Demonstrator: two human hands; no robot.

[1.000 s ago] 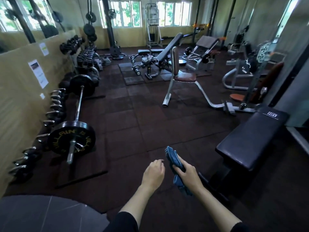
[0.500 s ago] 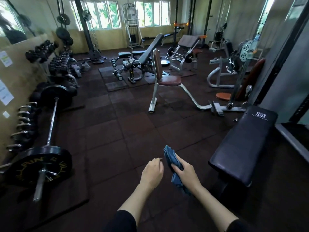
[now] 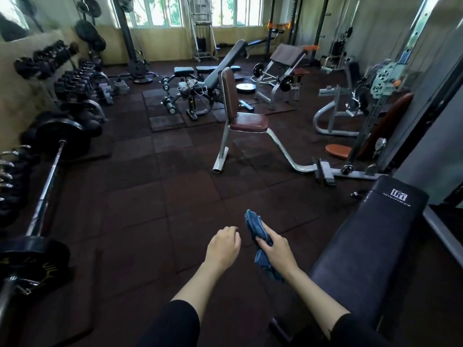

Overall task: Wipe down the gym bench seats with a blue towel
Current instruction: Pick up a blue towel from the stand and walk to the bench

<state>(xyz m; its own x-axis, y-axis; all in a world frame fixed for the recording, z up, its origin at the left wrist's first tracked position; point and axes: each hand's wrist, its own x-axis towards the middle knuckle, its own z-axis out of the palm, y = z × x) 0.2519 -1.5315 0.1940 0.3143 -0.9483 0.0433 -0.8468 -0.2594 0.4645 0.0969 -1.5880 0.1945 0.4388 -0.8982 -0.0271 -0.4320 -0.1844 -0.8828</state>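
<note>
Barbell with black plates lies on the rubber floor over at 9 o'clock, with the dumbbell rack along the wall at about 10. Both forearms come in at 6 o'clock, black sleeves at the bottom edge. The left hand hangs over the floor tiles with its fingers loosely curled under and nothing in it, just beside the towel but apart from it. The blue towel is bunched into a roll in the right hand, whose fingers wrap round its middle; one end pokes up toward 12 and the other hangs out below the wrist. The brown-padded seat stands up near 12 o'clock, well apart from the hands. The black flat bench runs from 3 down to 5 o'clock, just right of the towel hand, and the towel is held off it.
</note>
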